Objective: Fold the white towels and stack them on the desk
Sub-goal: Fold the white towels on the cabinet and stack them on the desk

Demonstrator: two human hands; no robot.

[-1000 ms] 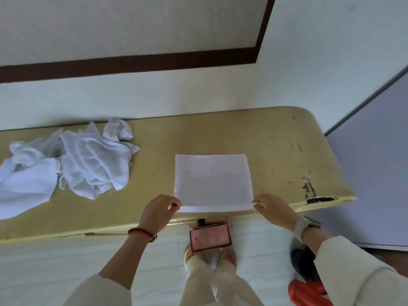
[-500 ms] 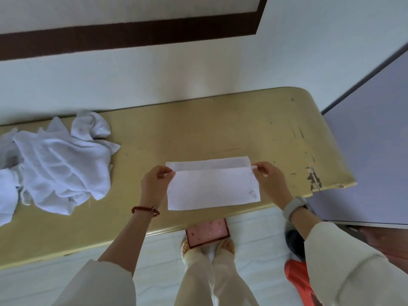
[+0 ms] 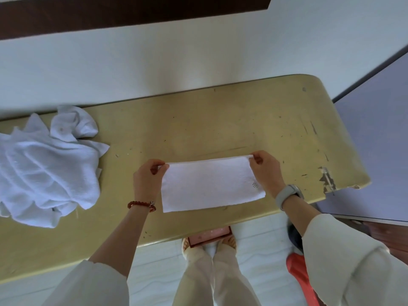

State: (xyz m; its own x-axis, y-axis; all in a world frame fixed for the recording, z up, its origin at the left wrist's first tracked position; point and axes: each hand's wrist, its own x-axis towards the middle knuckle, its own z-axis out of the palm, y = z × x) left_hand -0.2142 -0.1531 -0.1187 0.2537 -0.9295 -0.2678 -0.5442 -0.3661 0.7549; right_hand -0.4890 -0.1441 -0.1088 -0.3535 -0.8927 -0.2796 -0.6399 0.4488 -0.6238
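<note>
The towel (image 3: 212,183) lies flat as a long rectangle on the desk (image 3: 231,129), close to the near edge and just right of centre, with a small printed mark near its right end. The left hand (image 3: 146,181) pinches the far left corner between thumb and curled fingers, and the right hand (image 3: 266,170) pinches the far right corner the same way, so both hands grasp the doubled far edge at about ten and two o'clock of the cloth. Judging from this, the step in hand is a lengthwise fold, and doing it well means matching the two layers at each corner before letting go: the upper edge should sit exactly over the lower one, with no strip of the under layer showing along the far side. Keep a light, even pull between the two hands so the cloth lies taut and free of wrinkles, then lower both corners together rather than one at a time. A flat palm run from the middle outward towards three and nine o'clock would probably set the crease. The next fold likely brings one short end over the other. The heap of unfolded towels (image 3: 46,168) waits at nine o'clock, well apart, so there is room to work.
</note>
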